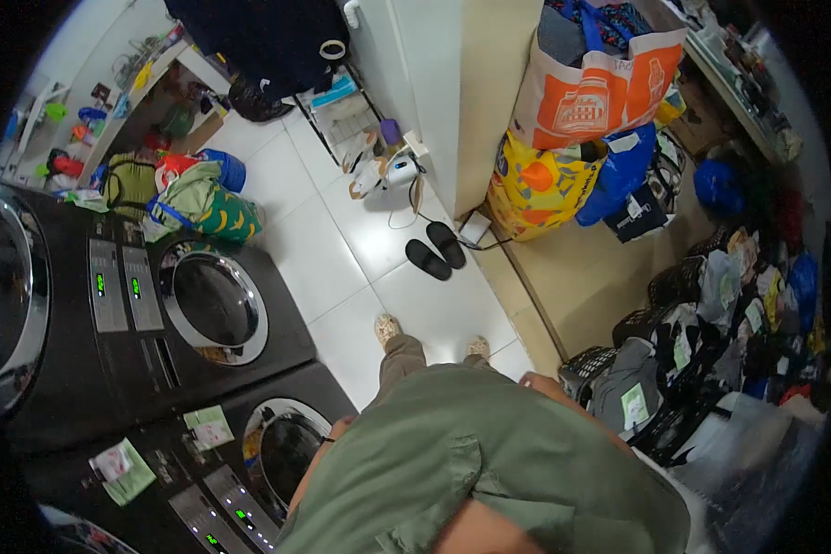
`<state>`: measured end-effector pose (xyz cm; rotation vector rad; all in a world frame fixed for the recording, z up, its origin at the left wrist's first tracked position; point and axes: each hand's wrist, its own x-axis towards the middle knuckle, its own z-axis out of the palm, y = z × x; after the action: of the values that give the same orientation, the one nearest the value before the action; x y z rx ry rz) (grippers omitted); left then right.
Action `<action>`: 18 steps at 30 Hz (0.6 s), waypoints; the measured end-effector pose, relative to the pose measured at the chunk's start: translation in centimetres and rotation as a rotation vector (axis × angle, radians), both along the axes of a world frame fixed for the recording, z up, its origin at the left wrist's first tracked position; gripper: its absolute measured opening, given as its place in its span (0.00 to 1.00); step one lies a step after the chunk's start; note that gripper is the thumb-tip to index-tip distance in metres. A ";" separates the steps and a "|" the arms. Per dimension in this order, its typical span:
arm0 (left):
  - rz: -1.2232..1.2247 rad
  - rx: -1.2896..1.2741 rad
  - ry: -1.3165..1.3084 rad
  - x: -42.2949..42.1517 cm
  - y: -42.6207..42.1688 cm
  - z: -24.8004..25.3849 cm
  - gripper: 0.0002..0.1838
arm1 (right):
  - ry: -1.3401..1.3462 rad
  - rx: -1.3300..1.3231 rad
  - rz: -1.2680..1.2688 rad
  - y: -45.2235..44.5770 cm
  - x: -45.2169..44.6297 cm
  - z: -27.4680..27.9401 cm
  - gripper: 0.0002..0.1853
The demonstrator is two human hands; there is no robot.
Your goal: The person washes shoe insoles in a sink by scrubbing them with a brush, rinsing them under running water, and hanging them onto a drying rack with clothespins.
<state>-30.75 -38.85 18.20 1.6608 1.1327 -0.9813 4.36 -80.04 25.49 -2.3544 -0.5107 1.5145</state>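
Black basket [582, 364] near right hand [543, 385], grey cloth [625, 379] beside it; left hand [342, 427] by round machine door [291, 452]. Can't tell either hand's grip. Orange-white bag [577, 103] holds dark cloth [563, 42].

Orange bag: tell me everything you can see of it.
The bag is pale with orange printed panels, one showing a building; its material looks like thin plastic. It stands open-topped, stuffed with dark fabric, and a blue strap shows at its mouth. It overlaps the yellow bag in view; contact is unclear.
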 end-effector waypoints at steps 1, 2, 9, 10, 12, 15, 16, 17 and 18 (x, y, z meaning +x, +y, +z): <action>0.019 -0.009 0.001 0.0 -1.9 0.9 0.31 | 0.012 -0.032 0.022 -1.3 0.1 1.6 0.19; 0.030 -0.015 0.003 0.0 -3.2 2.0 0.31 | 0.024 -0.064 0.044 -2.7 0.3 3.3 0.18; 0.108 -0.039 0.045 -1.6 -8.1 11.4 0.29 | 0.051 -0.124 0.019 -9.6 1.3 4.1 0.17; 0.122 -0.040 0.050 -1.9 -8.6 12.5 0.29 | 0.054 -0.125 0.008 -10.2 1.4 3.9 0.17; 0.142 -0.043 0.062 -2.1 -9.0 14.3 0.29 | 0.057 -0.123 -0.007 -10.5 1.9 3.7 0.17; 0.172 -0.049 0.071 -2.4 -9.4 16.2 0.28 | 0.062 -0.126 -0.032 -10.6 2.8 3.8 0.17; 0.185 -0.052 0.072 -2.4 -9.4 16.7 0.28 | 0.061 -0.132 -0.033 -10.4 3.1 3.9 0.17; 0.197 -0.057 0.071 -2.4 -9.3 17.1 0.28 | 0.060 -0.132 -0.040 -10.0 3.6 3.9 0.17; 0.213 -0.062 0.072 -2.4 -9.2 17.3 0.27 | 0.058 -0.131 -0.045 -9.4 4.1 3.9 0.17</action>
<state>-33.14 -48.09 35.47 1.4319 1.2846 -0.9351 8.42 -89.47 29.41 -2.3934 -0.3517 1.6362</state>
